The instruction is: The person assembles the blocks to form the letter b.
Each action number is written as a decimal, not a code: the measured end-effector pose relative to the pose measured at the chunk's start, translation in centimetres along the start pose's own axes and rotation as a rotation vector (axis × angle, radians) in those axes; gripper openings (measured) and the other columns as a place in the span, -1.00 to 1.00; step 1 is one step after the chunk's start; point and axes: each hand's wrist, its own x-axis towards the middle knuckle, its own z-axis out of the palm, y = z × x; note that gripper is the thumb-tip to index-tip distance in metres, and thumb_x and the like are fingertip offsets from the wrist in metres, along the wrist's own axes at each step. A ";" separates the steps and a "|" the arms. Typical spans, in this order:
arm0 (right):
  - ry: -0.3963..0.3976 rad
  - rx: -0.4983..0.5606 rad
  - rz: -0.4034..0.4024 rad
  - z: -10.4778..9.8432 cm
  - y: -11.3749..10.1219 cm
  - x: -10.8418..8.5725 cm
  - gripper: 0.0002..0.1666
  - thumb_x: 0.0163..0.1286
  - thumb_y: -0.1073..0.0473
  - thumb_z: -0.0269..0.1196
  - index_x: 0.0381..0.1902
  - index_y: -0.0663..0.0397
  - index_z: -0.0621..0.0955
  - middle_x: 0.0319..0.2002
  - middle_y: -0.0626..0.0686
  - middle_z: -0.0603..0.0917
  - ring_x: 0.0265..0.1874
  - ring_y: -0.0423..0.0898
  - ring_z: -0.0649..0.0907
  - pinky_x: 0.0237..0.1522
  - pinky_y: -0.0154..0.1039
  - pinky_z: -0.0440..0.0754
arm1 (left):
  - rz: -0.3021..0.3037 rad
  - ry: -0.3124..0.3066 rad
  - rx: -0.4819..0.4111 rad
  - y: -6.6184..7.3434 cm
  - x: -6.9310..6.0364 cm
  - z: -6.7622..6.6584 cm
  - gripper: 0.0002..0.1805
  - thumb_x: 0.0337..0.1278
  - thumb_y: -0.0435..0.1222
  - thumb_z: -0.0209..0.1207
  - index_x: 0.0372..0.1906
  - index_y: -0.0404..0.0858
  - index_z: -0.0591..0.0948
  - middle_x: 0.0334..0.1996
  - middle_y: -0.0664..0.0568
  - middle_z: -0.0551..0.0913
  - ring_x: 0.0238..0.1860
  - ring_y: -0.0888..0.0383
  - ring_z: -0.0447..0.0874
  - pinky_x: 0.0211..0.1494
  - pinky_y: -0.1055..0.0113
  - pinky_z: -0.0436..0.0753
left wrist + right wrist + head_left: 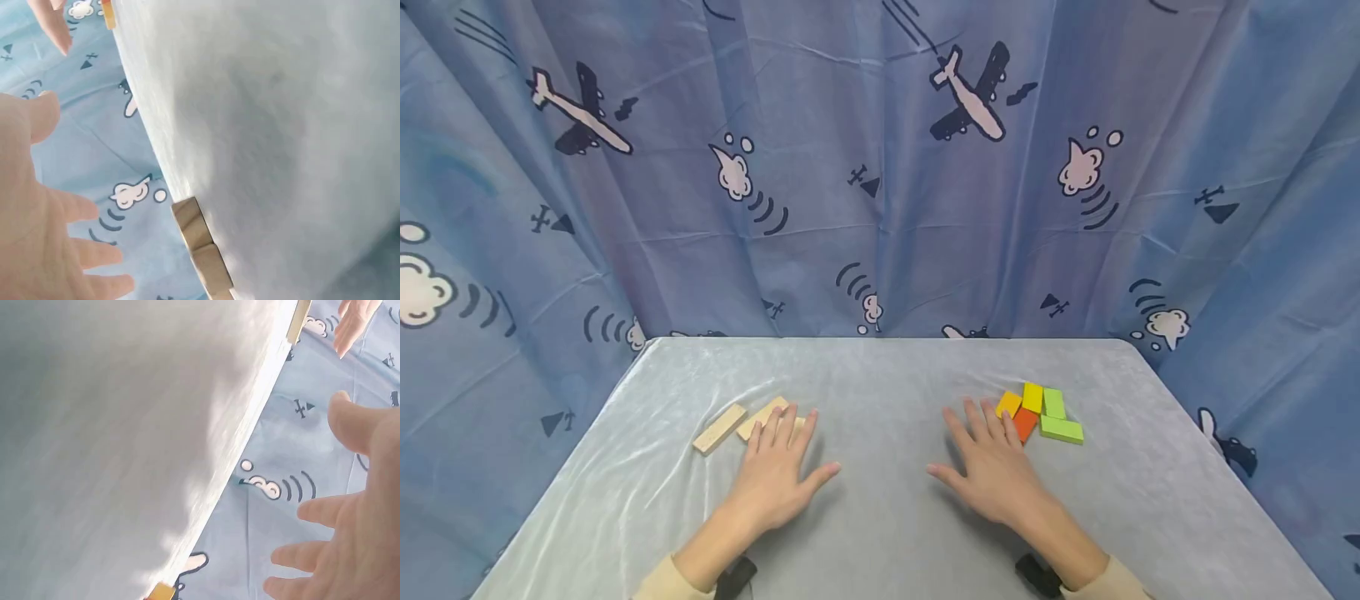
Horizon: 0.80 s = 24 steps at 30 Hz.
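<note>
In the head view, my left hand (778,475) hovers palm down with fingers spread, its fingertips in front of several plain wooden blocks (720,428) and partly hiding them. My right hand (996,475) is likewise spread, holding nothing, its fingertips close to a group of coloured blocks: an orange one (1008,404), a yellow one (1033,397), a red-orange one (1025,423) and two green ones (1062,429). The left wrist view has my left hand (50,219) beyond the table surface, above wooden blocks (192,223). In the right wrist view, my right hand (350,512) has its fingers apart.
A light grey cloth covers the table (880,392), with some creases at the left. Behind and at both sides hangs a blue curtain (812,167) printed with planes and clouds. Dark wrist devices (1039,575) show at the cuffs.
</note>
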 end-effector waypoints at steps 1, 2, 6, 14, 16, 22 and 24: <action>-0.006 -0.001 -0.008 0.0 -0.2 0.1 0.00 0.41 -0.38 0.19 0.56 0.10 0.26 0.55 0.35 0.12 0.54 0.36 0.02 0.46 0.35 -0.11 | 0.001 0.006 -0.005 -0.1 0.0 0.0 -0.09 0.35 0.29 0.02 0.56 -0.22 0.26 0.54 -0.33 0.14 0.57 -0.30 -0.06 0.51 -0.27 -0.05; -0.010 0.000 -0.016 0.0 -0.4 0.2 0.00 0.41 -0.38 0.18 0.56 0.10 0.27 0.55 0.35 0.12 0.54 0.36 0.04 0.46 0.35 -0.10 | 0.001 0.011 -0.005 -0.2 -0.1 0.0 -0.10 0.35 0.29 0.02 0.55 -0.23 0.26 0.53 -0.33 0.15 0.57 -0.30 -0.05 0.51 -0.27 -0.03; -0.020 -0.016 -0.040 0.4 -1.2 0.8 0.00 0.41 -0.41 0.16 0.55 0.10 0.27 0.55 0.34 0.14 0.53 0.35 0.08 0.46 0.34 -0.06 | 0.012 0.027 -0.004 -0.7 -0.2 0.0 -0.11 0.36 0.26 0.05 0.54 -0.25 0.29 0.52 -0.34 0.18 0.55 -0.31 0.00 0.50 -0.27 0.03; -0.050 0.020 -0.062 1.3 -3.1 2.2 -0.04 0.44 -0.37 0.16 0.56 0.10 0.27 0.55 0.33 0.15 0.54 0.33 0.06 0.47 0.31 -0.05 | 0.046 0.074 0.037 -2.0 -0.4 -0.9 -0.18 0.35 0.12 0.17 0.48 -0.34 0.35 0.45 -0.36 0.30 0.47 -0.33 0.21 0.43 -0.25 0.21; -0.047 0.012 -0.069 1.4 -3.5 2.5 -0.04 0.44 -0.37 0.15 0.56 0.08 0.27 0.54 0.32 0.16 0.54 0.31 0.08 0.48 0.29 -0.03 | 0.041 0.069 0.027 -2.3 -0.4 -1.0 -0.18 0.35 0.11 0.19 0.49 -0.34 0.34 0.44 -0.37 0.30 0.46 -0.34 0.22 0.42 -0.24 0.23; -0.039 -0.008 -0.122 1.7 -5.1 3.4 -0.05 0.44 -0.38 0.14 0.54 0.09 0.30 0.51 0.31 0.25 0.51 0.30 0.18 0.48 0.24 0.05 | 0.031 0.074 -0.021 -3.3 -0.6 -1.0 -0.22 0.34 0.04 0.24 0.47 -0.33 0.36 0.41 -0.38 0.35 0.42 -0.36 0.28 0.42 -0.21 0.26; -0.030 -0.021 -0.145 1.8 -5.6 3.8 -0.06 0.44 -0.38 0.14 0.53 0.10 0.31 0.49 0.31 0.28 0.49 0.29 0.22 0.47 0.23 0.07 | 0.041 0.088 -0.024 -3.6 -0.5 -1.0 -0.23 0.33 0.02 0.25 0.47 -0.33 0.37 0.39 -0.37 0.38 0.40 -0.36 0.31 0.42 -0.20 0.27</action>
